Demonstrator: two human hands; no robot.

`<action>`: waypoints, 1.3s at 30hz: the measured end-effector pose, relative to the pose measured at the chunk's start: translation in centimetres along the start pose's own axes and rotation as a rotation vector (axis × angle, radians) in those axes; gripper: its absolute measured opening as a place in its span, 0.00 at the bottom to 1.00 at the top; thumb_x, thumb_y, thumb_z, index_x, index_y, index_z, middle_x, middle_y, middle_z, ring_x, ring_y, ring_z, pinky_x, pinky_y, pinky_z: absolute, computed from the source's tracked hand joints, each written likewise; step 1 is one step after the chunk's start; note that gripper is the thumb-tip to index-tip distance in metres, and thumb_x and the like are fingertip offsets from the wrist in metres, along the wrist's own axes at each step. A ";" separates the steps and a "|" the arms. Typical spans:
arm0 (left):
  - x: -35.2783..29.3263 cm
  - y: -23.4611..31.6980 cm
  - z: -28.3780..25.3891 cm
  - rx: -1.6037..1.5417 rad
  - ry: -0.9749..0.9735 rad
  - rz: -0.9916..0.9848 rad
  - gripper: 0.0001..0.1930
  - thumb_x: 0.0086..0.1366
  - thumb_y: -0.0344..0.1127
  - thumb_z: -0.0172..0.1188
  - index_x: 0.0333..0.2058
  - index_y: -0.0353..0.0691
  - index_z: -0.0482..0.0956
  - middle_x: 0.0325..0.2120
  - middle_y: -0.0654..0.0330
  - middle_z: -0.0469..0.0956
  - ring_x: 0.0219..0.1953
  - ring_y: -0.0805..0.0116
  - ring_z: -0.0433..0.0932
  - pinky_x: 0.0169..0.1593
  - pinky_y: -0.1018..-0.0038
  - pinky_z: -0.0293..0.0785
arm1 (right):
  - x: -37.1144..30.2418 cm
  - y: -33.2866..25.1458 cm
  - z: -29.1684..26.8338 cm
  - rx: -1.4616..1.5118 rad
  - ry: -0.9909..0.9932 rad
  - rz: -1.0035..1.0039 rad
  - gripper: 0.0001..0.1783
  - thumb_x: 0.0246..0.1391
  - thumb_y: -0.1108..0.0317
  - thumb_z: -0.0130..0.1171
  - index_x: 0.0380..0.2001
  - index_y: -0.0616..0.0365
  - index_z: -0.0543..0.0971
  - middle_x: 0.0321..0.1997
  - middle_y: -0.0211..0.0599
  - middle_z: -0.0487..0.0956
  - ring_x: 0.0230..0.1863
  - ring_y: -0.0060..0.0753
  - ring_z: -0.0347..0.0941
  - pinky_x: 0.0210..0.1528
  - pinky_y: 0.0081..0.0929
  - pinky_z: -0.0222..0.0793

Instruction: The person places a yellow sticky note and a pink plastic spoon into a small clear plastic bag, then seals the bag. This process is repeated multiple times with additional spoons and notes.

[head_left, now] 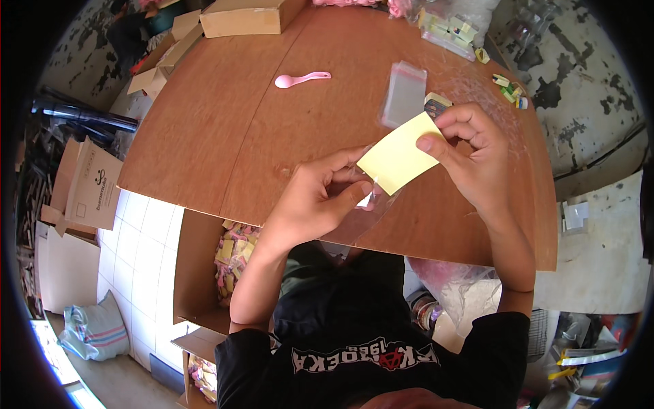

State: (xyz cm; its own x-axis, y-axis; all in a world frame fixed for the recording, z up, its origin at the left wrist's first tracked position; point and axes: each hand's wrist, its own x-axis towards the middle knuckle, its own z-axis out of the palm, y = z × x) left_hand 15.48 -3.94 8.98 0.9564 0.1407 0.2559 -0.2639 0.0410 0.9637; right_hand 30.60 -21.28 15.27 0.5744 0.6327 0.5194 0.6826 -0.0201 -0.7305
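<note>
My right hand pinches a pale yellow card between thumb and fingers at its right edge. My left hand is closed on a clear plastic bag, which hangs over the table's near edge. The card's lower left end lies against the bag; I cannot tell whether it is inside the mouth. Just beyond the card lies a small stack of cards, and next to it a pile of flat clear bags. Farther off to the left, a pink spoon rests on the table.
The brown wooden table curves around me. At its far right are a clear bag of small packs and several scattered yellow-green pieces. A cardboard box stands at the back. Below the near edge, another box holds packed yellow-and-pink packets.
</note>
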 end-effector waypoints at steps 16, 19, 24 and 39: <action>-0.1 0.1 0.0 -0.040 -0.002 -0.091 0.23 0.68 0.21 0.56 0.61 0.25 0.66 0.44 0.52 0.82 0.45 0.76 0.78 0.49 0.78 0.74 | -0.3 -0.4 1.3 0.038 -0.049 -0.004 0.06 0.53 0.73 0.68 0.32 0.62 0.80 0.26 0.33 0.83 0.28 0.16 0.77 0.32 0.16 0.69; -0.1 -0.5 0.0 0.006 0.004 -0.046 0.23 0.68 0.21 0.56 0.60 0.25 0.67 0.44 0.52 0.82 0.46 0.75 0.78 0.49 0.79 0.74 | -0.9 -0.3 2.1 0.099 -0.072 0.043 0.05 0.54 0.73 0.68 0.32 0.62 0.81 0.27 0.32 0.83 0.29 0.17 0.77 0.35 0.17 0.69; -0.1 -0.4 0.0 0.076 0.036 0.020 0.22 0.67 0.22 0.57 0.59 0.26 0.68 0.45 0.54 0.82 0.47 0.76 0.77 0.49 0.80 0.73 | -1.7 0.6 2.4 0.138 -0.194 -0.029 0.08 0.55 0.70 0.67 0.34 0.64 0.83 0.37 0.38 0.82 0.42 0.26 0.77 0.45 0.25 0.70; -0.1 0.4 1.0 0.568 0.413 0.353 0.15 0.60 0.23 0.64 0.48 0.33 0.80 0.36 0.51 0.85 0.38 0.61 0.86 0.41 0.73 0.80 | -0.1 -1.0 2.9 0.320 -0.500 0.308 0.13 0.59 0.76 0.59 0.46 0.71 0.79 0.46 0.41 0.82 0.48 0.27 0.78 0.54 0.25 0.74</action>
State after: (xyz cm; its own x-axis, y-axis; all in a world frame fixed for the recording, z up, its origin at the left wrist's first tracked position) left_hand 15.40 -4.95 9.41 0.6749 0.4121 0.6121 -0.3321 -0.5711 0.7507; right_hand 28.62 -19.09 14.68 0.3907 0.9189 0.0540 0.3088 -0.0756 -0.9481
